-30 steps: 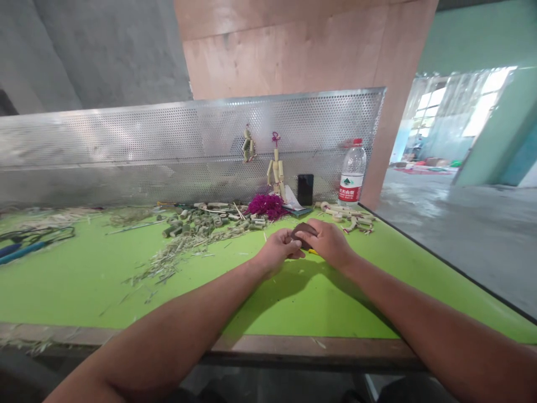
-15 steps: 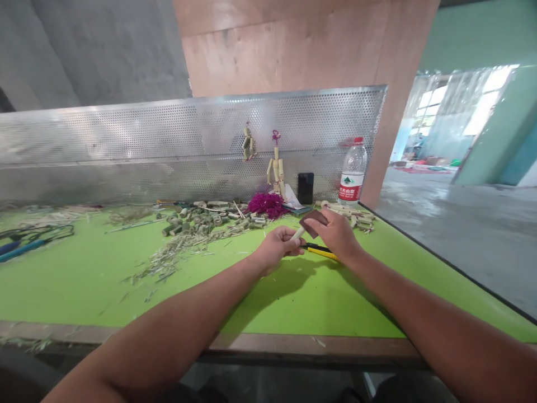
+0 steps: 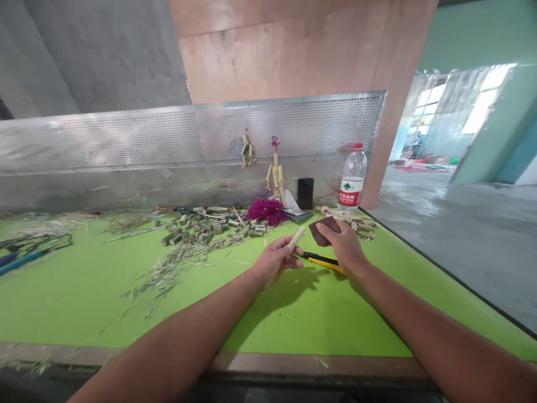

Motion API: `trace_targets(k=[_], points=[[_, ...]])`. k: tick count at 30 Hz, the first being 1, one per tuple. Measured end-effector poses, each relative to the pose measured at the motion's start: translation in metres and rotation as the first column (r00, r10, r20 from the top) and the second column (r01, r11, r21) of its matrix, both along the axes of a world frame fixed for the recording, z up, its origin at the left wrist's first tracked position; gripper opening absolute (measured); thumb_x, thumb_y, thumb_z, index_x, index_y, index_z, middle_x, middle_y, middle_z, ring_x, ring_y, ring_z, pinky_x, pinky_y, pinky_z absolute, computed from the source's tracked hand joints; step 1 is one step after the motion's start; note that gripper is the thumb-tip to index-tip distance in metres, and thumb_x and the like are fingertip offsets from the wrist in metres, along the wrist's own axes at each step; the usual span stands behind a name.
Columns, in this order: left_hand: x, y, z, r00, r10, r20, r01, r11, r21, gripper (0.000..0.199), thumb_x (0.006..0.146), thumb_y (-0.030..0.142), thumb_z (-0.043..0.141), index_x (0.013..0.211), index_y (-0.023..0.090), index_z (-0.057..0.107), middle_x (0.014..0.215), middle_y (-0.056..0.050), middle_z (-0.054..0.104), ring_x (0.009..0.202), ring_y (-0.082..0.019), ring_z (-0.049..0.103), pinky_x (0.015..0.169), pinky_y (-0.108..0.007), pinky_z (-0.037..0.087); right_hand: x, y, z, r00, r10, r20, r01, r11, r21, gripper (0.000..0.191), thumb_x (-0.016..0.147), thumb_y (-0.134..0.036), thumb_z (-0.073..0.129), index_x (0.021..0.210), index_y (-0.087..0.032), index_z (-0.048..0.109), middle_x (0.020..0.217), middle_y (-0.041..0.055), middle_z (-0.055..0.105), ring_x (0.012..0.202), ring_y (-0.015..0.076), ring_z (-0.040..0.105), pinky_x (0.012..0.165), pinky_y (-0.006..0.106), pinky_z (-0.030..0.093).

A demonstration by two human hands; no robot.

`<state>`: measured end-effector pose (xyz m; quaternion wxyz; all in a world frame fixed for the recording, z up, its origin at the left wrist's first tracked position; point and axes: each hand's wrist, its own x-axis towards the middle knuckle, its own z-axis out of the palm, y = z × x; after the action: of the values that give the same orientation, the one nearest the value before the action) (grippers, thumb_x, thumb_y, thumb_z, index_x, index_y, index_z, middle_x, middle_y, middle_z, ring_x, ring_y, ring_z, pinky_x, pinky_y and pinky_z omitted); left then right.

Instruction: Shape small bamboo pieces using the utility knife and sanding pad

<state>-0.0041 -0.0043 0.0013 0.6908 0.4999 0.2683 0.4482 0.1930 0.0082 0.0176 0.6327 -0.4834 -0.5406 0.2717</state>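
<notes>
Between the thumb and fingers of my left hand [image 3: 279, 258] is a short pale bamboo piece [image 3: 297, 237], tilted up toward the right. My right hand [image 3: 346, 244] pinches a dark brown sheet of sandpaper [image 3: 323, 230], thumb on top. A small gap separates the sandpaper from the bamboo piece. Below both hands, a yellow and black utility knife [image 3: 325, 262] lies on the green tabletop [image 3: 302, 324]. Part of the knife is hidden near my right wrist.
Behind my hands lie purple string [image 3: 267, 211], cut bamboo pieces [image 3: 201, 228] and shavings [image 3: 165, 268]. A jointed bamboo figure [image 3: 276, 176], a black phone [image 3: 305, 193] and a water bottle [image 3: 352, 178] stand by the perforated metal panel [image 3: 168, 151]. Blue-handled tools [image 3: 20, 263] lie at far left.
My right hand has drawn the sandpaper off the bamboo piece, slightly to the right. The bamboo piece now shows more fully in my left hand. The view has shifted a little.
</notes>
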Motion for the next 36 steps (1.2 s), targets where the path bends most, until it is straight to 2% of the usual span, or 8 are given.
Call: trace_targets(k=[4,8,12,15,22,28,32,36], points=[[-0.006,-0.001,0.0,0.999,-0.018,0.039,0.019,1.0,-0.022,0.026,0.091,0.024,0.058,0.114,0.013,0.06,0.081,-0.005,0.065,0.062,-0.011,0.064,0.064,-0.025,0.055,-0.006,-0.008,0.008,0.988,0.077,-0.134,-0.087,0.994,-0.07,0.047,0.067,-0.055,0.077,0.093,-0.018,0.065,0.076,0.0018,0.067,0.053,0.0136,0.056,0.046,0.028,0.05],[-0.01,0.0,0.01,0.999,0.033,0.002,-0.033,0.999,0.033,0.019,0.087,0.027,0.064,0.099,0.013,0.062,0.078,-0.003,0.063,0.062,-0.009,0.06,0.065,-0.024,0.052,0.001,-0.007,0.024,0.981,0.176,-0.084,-0.181,0.982,-0.05,0.045,0.066,-0.048,0.08,0.096,-0.019,0.062,0.076,-0.0005,0.065,0.054,0.0124,0.055,0.043,0.025,0.047],[-0.011,0.005,0.022,0.969,0.205,-0.137,-0.194,0.977,0.088,0.019,0.083,0.029,0.07,0.091,0.014,0.061,0.067,0.001,0.058,0.057,-0.008,0.053,0.06,-0.023,0.046,0.018,0.006,0.031,0.984,0.15,-0.097,-0.151,0.989,0.001,0.051,0.057,-0.041,0.086,0.097,-0.019,0.065,0.082,0.0008,0.068,0.069,0.0163,0.061,0.054,0.027,0.05],[-0.012,0.01,0.018,0.946,0.235,-0.224,-0.218,0.971,0.097,0.024,0.077,0.028,0.075,0.089,0.014,0.061,0.066,0.002,0.058,0.058,-0.009,0.052,0.06,-0.024,0.044,0.024,0.015,0.023,0.967,0.112,-0.23,-0.12,0.993,-0.02,0.057,0.049,-0.038,0.089,0.097,-0.018,0.066,0.088,0.0028,0.072,0.078,0.019,0.065,0.069,0.032,0.053],[-0.012,0.012,-0.017,0.983,0.078,-0.167,-0.067,0.995,0.069,0.035,0.083,0.047,0.068,0.095,0.015,0.061,0.069,0.001,0.058,0.062,-0.012,0.058,0.066,-0.028,0.049,0.012,-0.005,-0.002,0.963,0.262,-0.062,-0.269,0.935,-0.231,0.042,0.058,-0.042,0.085,0.089,-0.016,0.071,0.084,0.0064,0.074,0.076,0.022,0.067,0.069,0.034,0.053],[-0.01,0.002,-0.015,0.996,-0.052,-0.079,0.052,0.999,0.005,0.037,0.08,0.047,0.072,0.088,0.013,0.062,0.073,-0.002,0.061,0.065,-0.011,0.059,0.067,-0.026,0.049,-0.003,-0.026,-0.01,0.875,0.445,0.19,-0.361,0.862,-0.355,0.032,0.071,-0.045,0.076,0.078,-0.015,0.066,0.064,0.0004,0.062,0.058,0.0142,0.055,0.052,0.026,0.043],[-0.008,-0.003,-0.012,0.998,-0.035,-0.056,0.031,0.998,-0.055,0.039,0.078,0.049,0.073,0.085,0.012,0.063,0.08,-0.006,0.065,0.071,-0.014,0.063,0.073,-0.03,0.053,-0.012,-0.033,-0.016,0.861,0.427,0.277,-0.341,0.887,-0.31,0.027,0.075,-0.041,0.072,0.07,-0.016,0.061,0.06,-0.0021,0.054,0.055,0.0114,0.048,0.049,0.024,0.037],[-0.007,-0.005,-0.012,0.993,-0.095,-0.069,0.085,0.988,-0.128,0.038,0.088,0.052,0.059,0.091,0.014,0.061,0.081,-0.008,0.066,0.067,-0.015,0.064,0.061,-0.027,0.053,-0.014,-0.04,-0.01,0.868,0.412,0.276,-0.346,0.902,-0.259,0.025,0.078,-0.04,0.07,0.072,-0.016,0.064,0.062,-0.0005,0.059,0.056,0.0124,0.05,0.049,0.024,0.037]])
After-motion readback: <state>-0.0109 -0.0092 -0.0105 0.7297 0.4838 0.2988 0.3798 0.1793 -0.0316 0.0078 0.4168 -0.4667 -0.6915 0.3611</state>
